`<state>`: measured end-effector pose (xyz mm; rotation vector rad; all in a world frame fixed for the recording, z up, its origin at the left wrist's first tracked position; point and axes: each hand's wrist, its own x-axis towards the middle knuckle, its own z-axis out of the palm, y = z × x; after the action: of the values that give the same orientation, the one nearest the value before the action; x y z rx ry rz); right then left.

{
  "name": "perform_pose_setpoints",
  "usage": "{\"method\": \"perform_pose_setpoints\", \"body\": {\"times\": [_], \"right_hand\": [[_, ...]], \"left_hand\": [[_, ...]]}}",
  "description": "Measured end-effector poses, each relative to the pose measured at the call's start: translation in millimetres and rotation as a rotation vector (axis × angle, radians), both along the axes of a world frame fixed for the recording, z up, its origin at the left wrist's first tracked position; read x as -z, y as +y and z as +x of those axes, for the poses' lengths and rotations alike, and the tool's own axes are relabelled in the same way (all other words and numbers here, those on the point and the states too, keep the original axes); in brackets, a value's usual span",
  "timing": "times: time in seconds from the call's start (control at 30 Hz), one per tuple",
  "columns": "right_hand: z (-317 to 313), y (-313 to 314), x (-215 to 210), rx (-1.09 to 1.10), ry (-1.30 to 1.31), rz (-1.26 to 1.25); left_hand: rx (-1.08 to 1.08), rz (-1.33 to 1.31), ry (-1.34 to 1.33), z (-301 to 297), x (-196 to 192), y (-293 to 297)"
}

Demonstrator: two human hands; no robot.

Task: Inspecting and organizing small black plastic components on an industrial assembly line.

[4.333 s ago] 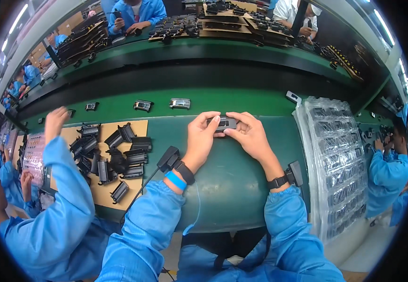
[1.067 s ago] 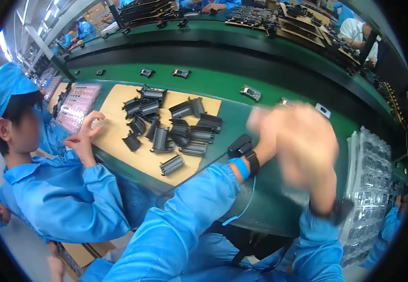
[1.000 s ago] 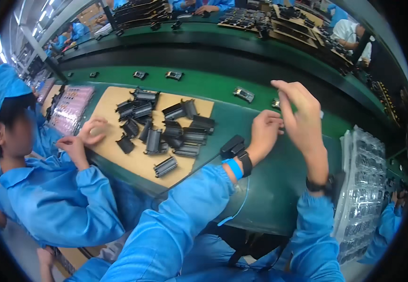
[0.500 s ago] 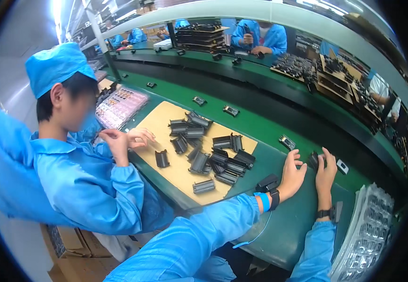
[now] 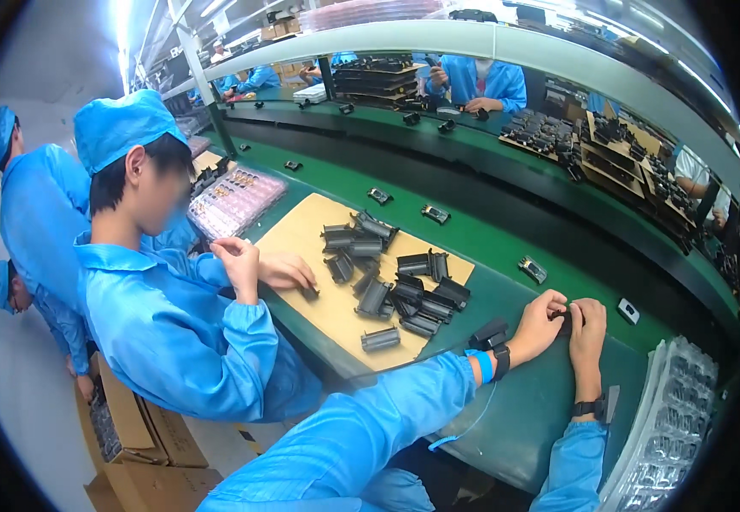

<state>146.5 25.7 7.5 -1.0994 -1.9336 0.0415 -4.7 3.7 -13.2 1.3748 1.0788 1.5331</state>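
My left hand (image 5: pixel 537 328) and my right hand (image 5: pixel 588 331) meet over the near edge of the green belt. Between their fingertips is a small black plastic part (image 5: pixel 567 323), mostly hidden by the fingers. Both hands are closed on it. Close by on the belt lie a small dark device with a light top (image 5: pixel 533 270) and a white-topped piece (image 5: pixel 628 311). A blue band with a coiled cord circles my left wrist, beside a black strap; another black strap is on my right wrist.
Several black plastic housings (image 5: pixel 373 299) lie on a tan board (image 5: pixel 301 230) to the left. A co-worker in blue (image 5: pixel 174 316) sits beside it, one hand over a housing. Clear plastic trays (image 5: pixel 668 418) are stacked at the right. A rail (image 5: pixel 404 41) crosses above the belt.
My left hand has moved in to the right hand and closed on the black part. The co-worker's hand has come down onto a housing. The view has shifted slightly.
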Motion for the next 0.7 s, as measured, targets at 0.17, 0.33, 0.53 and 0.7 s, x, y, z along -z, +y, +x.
{"method": "perform_pose_setpoints", "body": {"times": [0.17, 0.33, 0.53, 0.7], "right_hand": [[2, -12, -7, 0.297, 0.145, -0.185], [3, -25, -21, -0.066, 0.725, -0.650], [16, -35, -19, -0.374, 0.918, -0.960], [22, -24, -2, -0.466, 1.082, -0.932]], "left_hand": [[-0.099, 0.055, -0.164, 3, -13, -8], [-0.084, 0.249, 0.040, -5, -28, -21], [0.149, 0.399, 0.121, 1, -27, -26], [-0.035, 0.475, 0.241, -1, -30, -24]]}}
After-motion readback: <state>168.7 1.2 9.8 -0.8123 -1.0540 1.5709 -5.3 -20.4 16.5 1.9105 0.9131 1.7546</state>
